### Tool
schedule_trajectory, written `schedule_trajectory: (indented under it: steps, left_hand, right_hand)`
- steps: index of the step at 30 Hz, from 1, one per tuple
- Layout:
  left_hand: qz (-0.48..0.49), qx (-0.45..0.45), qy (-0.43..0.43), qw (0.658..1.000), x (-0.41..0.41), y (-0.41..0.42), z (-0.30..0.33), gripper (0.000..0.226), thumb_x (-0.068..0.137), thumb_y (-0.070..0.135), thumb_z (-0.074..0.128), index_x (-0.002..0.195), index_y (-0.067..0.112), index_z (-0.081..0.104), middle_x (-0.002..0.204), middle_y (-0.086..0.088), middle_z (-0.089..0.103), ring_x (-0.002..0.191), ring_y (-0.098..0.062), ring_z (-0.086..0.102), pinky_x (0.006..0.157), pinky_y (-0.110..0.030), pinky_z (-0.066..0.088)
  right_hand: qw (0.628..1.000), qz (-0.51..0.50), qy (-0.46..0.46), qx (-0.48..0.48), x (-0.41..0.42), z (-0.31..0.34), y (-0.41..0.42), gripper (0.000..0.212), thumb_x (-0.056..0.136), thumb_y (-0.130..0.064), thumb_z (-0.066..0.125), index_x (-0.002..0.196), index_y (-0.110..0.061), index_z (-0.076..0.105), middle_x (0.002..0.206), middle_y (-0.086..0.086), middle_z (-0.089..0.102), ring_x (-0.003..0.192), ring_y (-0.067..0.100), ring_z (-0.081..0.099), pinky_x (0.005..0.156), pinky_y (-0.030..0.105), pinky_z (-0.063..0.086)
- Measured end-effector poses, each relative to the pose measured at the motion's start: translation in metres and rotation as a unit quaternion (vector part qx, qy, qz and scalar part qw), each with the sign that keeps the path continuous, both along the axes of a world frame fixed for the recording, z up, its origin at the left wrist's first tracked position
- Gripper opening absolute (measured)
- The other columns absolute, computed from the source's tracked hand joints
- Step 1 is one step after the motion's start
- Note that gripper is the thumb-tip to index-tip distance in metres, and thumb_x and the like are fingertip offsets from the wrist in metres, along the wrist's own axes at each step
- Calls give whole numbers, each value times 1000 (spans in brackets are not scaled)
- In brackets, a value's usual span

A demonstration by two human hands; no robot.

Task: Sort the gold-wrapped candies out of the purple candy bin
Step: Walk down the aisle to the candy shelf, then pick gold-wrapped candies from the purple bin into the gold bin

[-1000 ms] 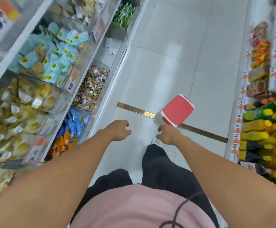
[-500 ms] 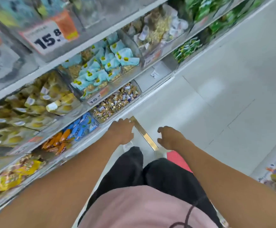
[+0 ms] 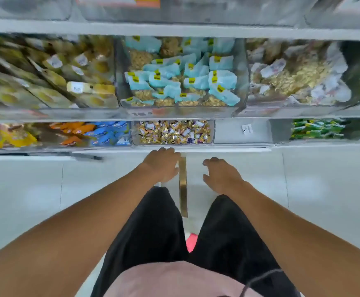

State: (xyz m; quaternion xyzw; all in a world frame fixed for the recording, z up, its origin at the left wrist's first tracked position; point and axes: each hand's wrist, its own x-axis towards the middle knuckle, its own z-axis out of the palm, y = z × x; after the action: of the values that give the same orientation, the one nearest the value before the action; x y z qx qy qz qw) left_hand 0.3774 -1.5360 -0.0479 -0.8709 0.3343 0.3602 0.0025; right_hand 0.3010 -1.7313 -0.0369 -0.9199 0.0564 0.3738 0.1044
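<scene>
- The left hand (image 3: 161, 165) hangs just short of the bottom shelf, fingers loosely curled, holding nothing.
- The candy bin (image 3: 172, 132), on the lowest shelf (image 3: 196, 149), holds gold-wrapped candies (image 3: 166, 136) mixed with purple ones; sorting looks not yet begun.
- The right hand (image 3: 220, 174) hovers over the floor, relaxed, holding nothing.

Both arms reach forward, left hand (image 3: 161, 166) and right hand (image 3: 220, 174) loosely curled, holding nothing.
</scene>
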Motion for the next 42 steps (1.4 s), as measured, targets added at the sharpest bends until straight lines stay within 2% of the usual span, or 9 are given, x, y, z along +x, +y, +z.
schedule_trajectory:
  steps: [6,9,12,16,20,22,30,35,42]
  left_hand:
    - [219,-12,-61,974,-16,0,-107,47,98,39,48,139,17,45,139,-6,49,122,-27,50,96,-43,45]
    - [308,-64,-195,929,-21,0,-167,49,95,38,55,138,17,48,139,-7,51,122,-30,50,95,-45,46]
    - [316,-127,-309,888,-22,1,-219,41,90,33,67,126,17,58,126,-8,59,113,-34,54,89,-47,48]
    - [297,-187,-422,836,-8,6,-264,19,90,36,64,104,24,69,106,4,67,100,-27,58,83,-38,37]
    - [223,-248,-364,870,24,11,-288,22,91,34,56,88,17,69,86,2,63,79,-26,61,71,-37,47]
    - [210,-221,-354,884,30,11,-297,29,91,40,49,89,18,69,85,4,62,79,-25,60,67,-39,50]
    - [247,-259,-391,848,37,11,-309,33,84,46,54,83,17,70,81,2,62,79,-22,57,71,-43,49]
    - [253,-317,-425,809,10,12,-270,28,81,41,61,81,14,70,75,3,62,75,-22,58,69,-39,47]
    - [219,-249,-384,862,-43,23,-280,27,84,45,55,82,24,70,80,8,65,79,-17,59,69,-40,50]
  right_hand:
    - [956,199,-209,46,55,-121,-10,45,95,-25,59,137,-10,52,135,10,55,125,31,50,99,42,47]
    - [912,217,-340,78,72,-181,-18,46,92,-26,68,132,-7,58,127,14,60,117,36,55,100,46,48]
    - [882,209,-412,98,81,-231,-21,35,92,-25,69,121,-7,64,117,13,61,109,36,57,95,45,50]
    - [819,199,-522,129,87,-275,-22,18,83,-3,77,99,-6,71,101,11,63,92,33,57,77,44,50]
    - [766,219,-579,173,106,-308,-25,7,89,-15,71,91,-9,75,94,6,66,84,33,57,72,43,47]
    - [752,220,-591,190,109,-322,-26,18,92,-24,63,87,-10,74,91,3,67,83,32,58,72,43,48]
    - [747,184,-597,227,126,-338,-15,17,87,-25,67,76,-15,73,78,-1,60,78,29,55,72,43,47]
    - [713,148,-634,258,102,-299,-13,18,86,-24,68,76,-11,75,77,0,61,78,25,56,71,41,48]
    - [718,193,-627,233,42,-318,-11,13,86,-24,69,78,-15,75,78,-3,60,75,24,55,67,36,45]
